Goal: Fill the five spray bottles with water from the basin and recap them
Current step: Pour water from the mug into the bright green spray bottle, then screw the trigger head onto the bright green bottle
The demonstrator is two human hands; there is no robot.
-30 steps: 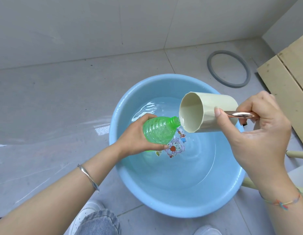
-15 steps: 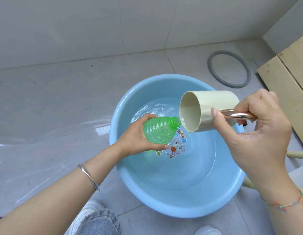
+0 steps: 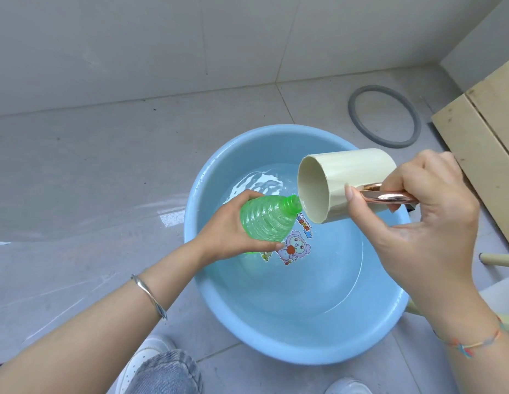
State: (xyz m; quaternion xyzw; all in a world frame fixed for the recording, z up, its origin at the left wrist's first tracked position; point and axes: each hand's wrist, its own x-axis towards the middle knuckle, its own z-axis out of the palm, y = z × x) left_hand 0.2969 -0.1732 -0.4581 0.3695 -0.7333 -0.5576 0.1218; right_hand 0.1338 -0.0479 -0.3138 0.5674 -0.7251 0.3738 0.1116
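Observation:
A light blue basin (image 3: pixel 290 342) with water in it sits on the grey tiled floor. My left hand (image 3: pixel 227 226) grips a green ribbed bottle (image 3: pixel 264 220) over the water, uncapped and tilted with its neck pointing right. My right hand (image 3: pixel 424 220) holds a cream cup (image 3: pixel 341 180) by its shiny copper handle (image 3: pixel 387 196). The cup lies almost on its side, its rim touching the bottle's mouth. The other bottles and the caps are out of view.
A grey rubber ring (image 3: pixel 384 116) lies on the floor behind the basin. Pale wooden boards (image 3: pixel 486 143) stand at the right edge. A cream rod (image 3: pixel 500 258) pokes in from the right. My knee and white shoes show at the bottom edge.
The cup has tipped slightly further and risen a little at the bottle's mouth. The bottle and my left hand have hardly moved.

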